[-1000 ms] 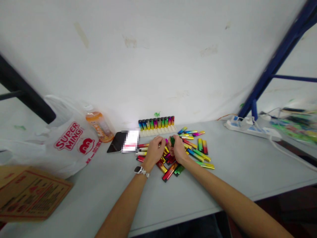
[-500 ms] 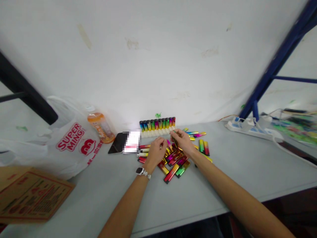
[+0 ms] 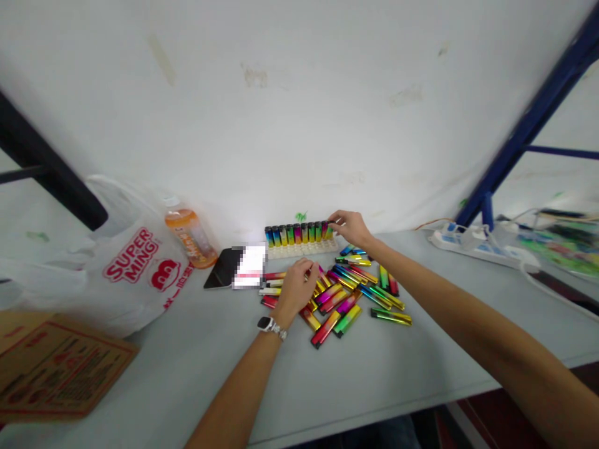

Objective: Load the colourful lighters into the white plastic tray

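A heap of shiny rainbow-coloured lighters (image 3: 349, 293) lies on the grey table (image 3: 421, 368). Behind it a white tray (image 3: 302, 250) holds a row of upright lighters (image 3: 294, 233) against the wall. My right hand (image 3: 350, 226) reaches to the right end of that row, fingers pinched on a lighter there. My left hand (image 3: 296, 288), with a wristwatch, rests curled on the left side of the heap; what its fingers hold is hidden.
A dark phone (image 3: 223, 268) lies left of the tray. An orange drink bottle (image 3: 186, 232) and a white plastic bag (image 3: 126, 268) stand further left, a cardboard box (image 3: 56, 368) at the near left. A white power strip (image 3: 477, 246) lies at the right by a blue frame (image 3: 528, 125).
My right hand rose from the heap with a lighter and moved back to the right end of the upright row. My left hand stayed on the heap.
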`<state>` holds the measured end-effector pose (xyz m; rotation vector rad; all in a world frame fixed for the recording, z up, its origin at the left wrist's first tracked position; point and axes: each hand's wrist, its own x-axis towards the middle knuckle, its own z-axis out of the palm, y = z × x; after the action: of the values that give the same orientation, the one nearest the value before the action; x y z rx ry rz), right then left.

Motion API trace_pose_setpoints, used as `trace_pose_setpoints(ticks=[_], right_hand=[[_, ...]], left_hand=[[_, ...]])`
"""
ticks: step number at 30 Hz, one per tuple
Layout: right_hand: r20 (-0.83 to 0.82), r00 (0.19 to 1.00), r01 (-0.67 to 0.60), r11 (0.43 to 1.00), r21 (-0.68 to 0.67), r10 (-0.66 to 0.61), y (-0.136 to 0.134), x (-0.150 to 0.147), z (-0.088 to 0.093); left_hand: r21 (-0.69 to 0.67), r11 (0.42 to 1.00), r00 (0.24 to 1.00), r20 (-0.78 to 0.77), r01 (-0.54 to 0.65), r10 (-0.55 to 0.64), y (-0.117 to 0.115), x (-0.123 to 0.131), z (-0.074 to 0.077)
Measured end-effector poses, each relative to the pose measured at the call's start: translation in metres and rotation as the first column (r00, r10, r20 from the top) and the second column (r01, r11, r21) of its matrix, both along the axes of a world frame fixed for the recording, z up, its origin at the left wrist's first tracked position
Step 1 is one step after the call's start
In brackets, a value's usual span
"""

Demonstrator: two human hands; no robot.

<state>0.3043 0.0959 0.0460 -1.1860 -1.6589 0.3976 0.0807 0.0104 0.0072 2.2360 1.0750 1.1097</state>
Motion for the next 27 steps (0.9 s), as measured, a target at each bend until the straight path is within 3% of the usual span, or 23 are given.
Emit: trace_pose_setpoints(ticks=[11,15,21,27], right_hand=[[0.296,0.955,0.034,0.999,-0.022,-0.026,0.014,0.000,0.001],[0.373,0.926,0.056,0.998,0.028,-0.062,0.015,-0.001,0.000],[0.525,0.837,0.156,0.987,0.043,-0.155,0.002,-0.009,-0.013],[0.596,0.796,0.142,0.990,-0.023,-0.101,-0.028,-0.010,-0.014]], left_hand=[[0.005,1.000,1.000,-0.005,0.003,-0.003,-0.001,0.000,0.001],[-0.009,1.000,1.000,0.004,0.011,-0.011,-0.001,0.000,0.000],[-0.010,1.000,1.000,0.002,-0.001,0.001,-0.001,0.000,-0.001],[-0.021,1.000,1.000,-0.003,0.014,-0.014,-0.002,0.002,0.002]])
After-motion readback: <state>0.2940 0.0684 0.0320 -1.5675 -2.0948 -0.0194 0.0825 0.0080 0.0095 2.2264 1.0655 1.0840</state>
